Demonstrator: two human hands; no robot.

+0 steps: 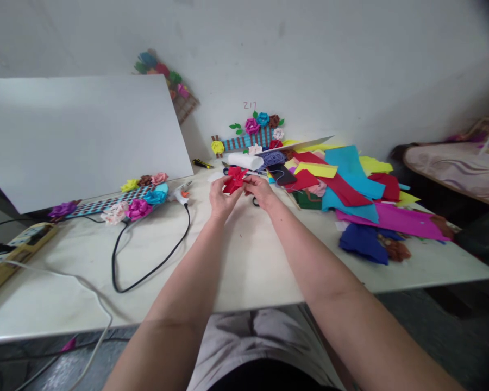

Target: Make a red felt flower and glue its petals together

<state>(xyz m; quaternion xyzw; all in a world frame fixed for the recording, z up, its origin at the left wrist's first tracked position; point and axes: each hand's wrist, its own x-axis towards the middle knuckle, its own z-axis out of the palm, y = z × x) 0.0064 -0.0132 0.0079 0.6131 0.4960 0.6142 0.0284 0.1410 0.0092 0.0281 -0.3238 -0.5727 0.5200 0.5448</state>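
Note:
A red paper flower (235,179) is held up over the middle of the white table (261,260). My left hand (221,198) is closed on its left and lower side. From the right, my right hand (259,190) pinches the flower's edge with thumb and fingertips. Black scissor handles (256,201) show partly just below my right hand. Behind the flower lies a white roll (245,161), next to a bundle of purple cord (274,158).
Coloured crepe paper (350,174) is heaped at right. A glue gun (181,193) with a black cable (150,266) lies left, near a flower-trimmed woven panel (110,203). A yellow cutter (202,163), power strip (20,250) and white board (85,141) are also there.

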